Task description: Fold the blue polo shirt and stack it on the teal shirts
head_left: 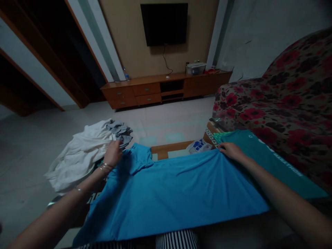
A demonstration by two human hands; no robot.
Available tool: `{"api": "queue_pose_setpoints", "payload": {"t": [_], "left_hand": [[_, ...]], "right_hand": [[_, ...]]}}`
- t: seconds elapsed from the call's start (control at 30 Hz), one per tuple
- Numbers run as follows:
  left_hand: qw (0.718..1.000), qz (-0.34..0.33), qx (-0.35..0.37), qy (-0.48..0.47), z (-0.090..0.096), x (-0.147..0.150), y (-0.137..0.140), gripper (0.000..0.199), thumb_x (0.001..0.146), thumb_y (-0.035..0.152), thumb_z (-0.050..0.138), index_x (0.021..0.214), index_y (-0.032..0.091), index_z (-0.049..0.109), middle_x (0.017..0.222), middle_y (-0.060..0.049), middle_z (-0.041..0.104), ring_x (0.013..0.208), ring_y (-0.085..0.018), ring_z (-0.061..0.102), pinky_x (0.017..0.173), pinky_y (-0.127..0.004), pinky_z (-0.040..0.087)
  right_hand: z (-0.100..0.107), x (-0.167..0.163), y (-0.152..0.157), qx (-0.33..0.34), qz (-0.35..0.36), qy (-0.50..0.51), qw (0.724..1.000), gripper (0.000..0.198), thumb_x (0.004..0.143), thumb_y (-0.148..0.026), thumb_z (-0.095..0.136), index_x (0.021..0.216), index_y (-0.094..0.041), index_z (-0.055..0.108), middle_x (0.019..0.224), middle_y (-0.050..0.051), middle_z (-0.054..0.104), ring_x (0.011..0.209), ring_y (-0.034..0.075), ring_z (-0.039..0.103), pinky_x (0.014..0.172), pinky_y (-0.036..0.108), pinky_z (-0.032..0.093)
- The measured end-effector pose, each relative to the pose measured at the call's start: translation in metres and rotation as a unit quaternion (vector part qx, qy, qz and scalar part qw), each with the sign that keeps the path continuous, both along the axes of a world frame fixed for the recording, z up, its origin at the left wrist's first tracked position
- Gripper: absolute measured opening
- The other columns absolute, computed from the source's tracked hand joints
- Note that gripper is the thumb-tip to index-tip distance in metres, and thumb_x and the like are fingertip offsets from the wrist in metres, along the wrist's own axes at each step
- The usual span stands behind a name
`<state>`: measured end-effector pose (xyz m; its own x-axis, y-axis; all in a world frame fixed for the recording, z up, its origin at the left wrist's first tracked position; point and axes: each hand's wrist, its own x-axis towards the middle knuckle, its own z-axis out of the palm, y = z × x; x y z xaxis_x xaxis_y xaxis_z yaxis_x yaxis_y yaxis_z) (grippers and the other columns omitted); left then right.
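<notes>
A blue T-shirt [176, 190] lies spread sideways across the low table in front of me, its near edge hanging by my knees. My right hand [229, 150] pinches the shirt's far edge toward the right, pulling creases into the cloth. Over at the shirt's left part, near a sleeve, is my left hand [113, 153], with bangles at the wrist; its fingers are bent round the blue cloth, partly hidden. A teal shirt [267, 162] with white lettering lies flat beyond my right forearm.
White clothing [80, 155] and a grey garment [120, 129] are heaped at the table's left. A plastic bag [199, 146] sits behind the blue shirt. The flowered sofa [259, 100] stands at right. A wooden TV cabinet [147, 90] and a television [166, 24] are at the far wall.
</notes>
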<state>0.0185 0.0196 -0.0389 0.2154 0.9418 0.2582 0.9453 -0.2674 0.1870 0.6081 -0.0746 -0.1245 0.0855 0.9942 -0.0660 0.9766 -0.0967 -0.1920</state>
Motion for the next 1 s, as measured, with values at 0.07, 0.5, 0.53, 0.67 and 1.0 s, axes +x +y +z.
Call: {"api": "queue_pose_setpoints", "payload": {"t": [0.07,0.5,0.53,0.67,1.0], "left_hand": [[0.992,-0.126,-0.019,0.024,-0.007,0.021,-0.012,0.024,0.084,0.014,0.04,0.1,0.013,0.057,0.103,-0.011,0.061,0.097,-0.021,0.056,0.087,-0.034,0.043],[0.934,-0.268,-0.136,0.194,-0.032,0.059,-0.051,0.009,0.087,0.022,0.058,0.091,0.019,0.065,0.091,-0.005,0.062,0.093,-0.021,0.053,0.084,-0.036,0.032],[0.931,-0.277,-0.146,0.187,-0.031,0.057,-0.05,0.009,0.088,0.022,0.057,0.09,0.02,0.066,0.09,-0.005,0.062,0.091,-0.02,0.054,0.084,-0.035,0.033],[0.919,-0.342,-0.129,0.15,-0.025,0.058,-0.046,0.012,0.088,0.027,0.057,0.087,0.02,0.068,0.099,-0.006,0.062,0.096,-0.02,0.053,0.087,-0.035,0.036],[0.876,-0.438,-0.172,0.108,-0.03,0.06,-0.045,0.023,0.092,0.017,0.044,0.093,0.019,0.067,0.124,-0.007,0.061,0.106,-0.018,0.059,0.095,-0.033,0.044]], "right_hand": [[-0.006,0.003,0.0,-0.003,0.014,-0.017,1.0,0.021,0.082,-0.026,0.053,0.095,-0.018,0.069,0.1,0.01,0.07,0.09,0.023,0.063,0.072,0.027,0.041],[-0.011,0.005,-0.005,0.012,0.033,-0.03,0.999,0.022,0.084,-0.028,0.051,0.096,-0.018,0.067,0.1,0.01,0.069,0.089,0.024,0.063,0.071,0.029,0.042],[-0.009,0.005,-0.007,0.016,0.034,-0.028,0.999,0.022,0.083,-0.028,0.051,0.096,-0.018,0.067,0.099,0.01,0.069,0.088,0.024,0.063,0.071,0.029,0.042],[-0.002,0.002,-0.018,0.029,0.032,-0.029,0.999,0.021,0.084,-0.027,0.05,0.094,-0.019,0.067,0.098,0.008,0.069,0.085,0.023,0.062,0.069,0.029,0.041],[0.006,-0.01,-0.016,0.039,0.085,-0.033,0.995,0.018,0.083,-0.022,0.05,0.089,-0.017,0.066,0.098,0.009,0.065,0.089,0.023,0.06,0.076,0.031,0.042]]}}
